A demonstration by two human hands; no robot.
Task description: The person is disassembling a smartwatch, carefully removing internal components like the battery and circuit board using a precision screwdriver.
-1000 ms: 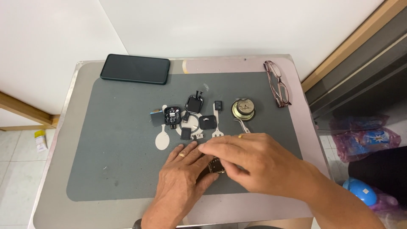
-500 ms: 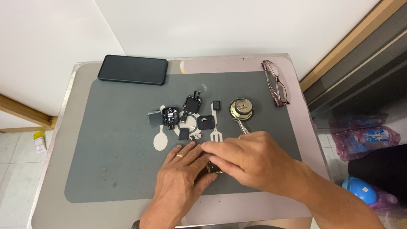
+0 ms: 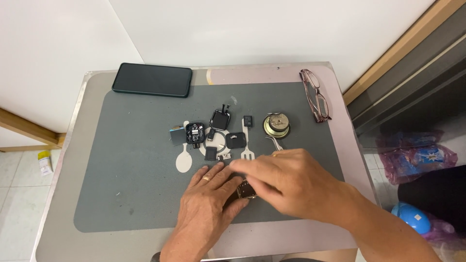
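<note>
Our left hand [image 3: 206, 206] and right hand [image 3: 291, 182] meet on the grey mat [image 3: 121, 184] at the bench's near edge, both grips closed on a small metal part [image 3: 246, 190] between them; loose parts [image 3: 213, 136] lie just beyond.

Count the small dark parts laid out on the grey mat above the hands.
About 6: a grey block, a round open module, a square frame, a tiny chip, a square piece and a flat piece. The hands may hide more.
</note>
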